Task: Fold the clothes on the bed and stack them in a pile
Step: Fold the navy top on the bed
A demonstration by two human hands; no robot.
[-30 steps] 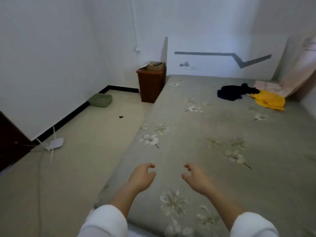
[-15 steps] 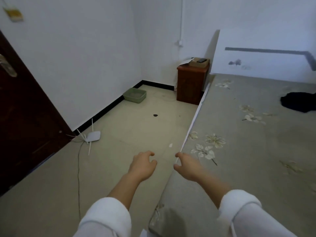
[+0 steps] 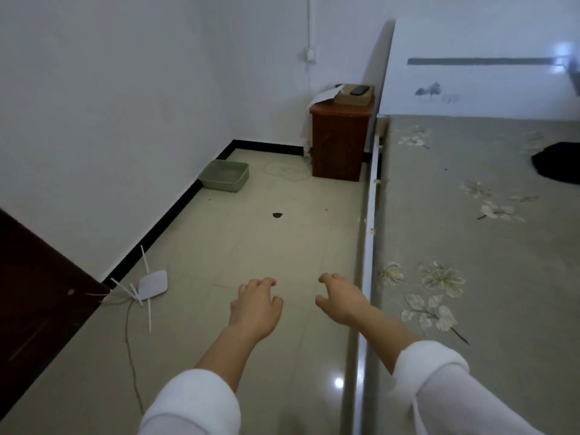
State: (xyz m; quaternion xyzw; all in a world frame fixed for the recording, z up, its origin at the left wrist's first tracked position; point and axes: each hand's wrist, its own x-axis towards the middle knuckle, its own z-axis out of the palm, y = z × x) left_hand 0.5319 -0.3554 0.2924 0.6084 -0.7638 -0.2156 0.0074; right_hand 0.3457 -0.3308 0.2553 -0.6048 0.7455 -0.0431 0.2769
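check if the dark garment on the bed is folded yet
Not folded: the dark garment lies in a rumpled, uneven heap on the bed, partly cut off by the frame edge.

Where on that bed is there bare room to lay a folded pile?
The bed is bare from its edge beside the right hand up to the dark garment at the far right. The nightstand top is crowded with a box and phone.
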